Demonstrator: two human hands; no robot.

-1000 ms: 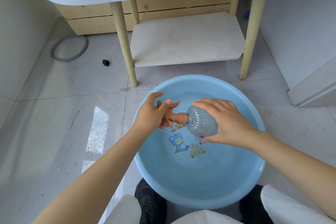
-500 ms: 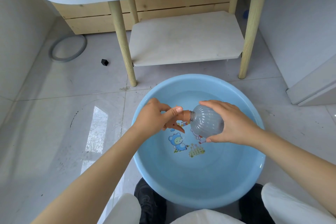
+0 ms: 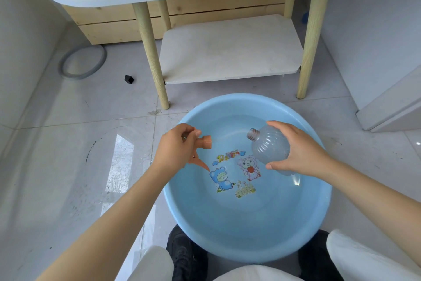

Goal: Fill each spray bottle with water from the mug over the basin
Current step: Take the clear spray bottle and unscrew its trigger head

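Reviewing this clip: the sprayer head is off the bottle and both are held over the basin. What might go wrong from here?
1. The right hand holds the clear bottle tilted, neck pointing sideways; poured water would likely miss unless it is set upright.
2. The left hand pinches the orange sprayer head over the blue basin; a loose grip might drop it in.
3. No mug is clearly visible, so one hand must free up first.
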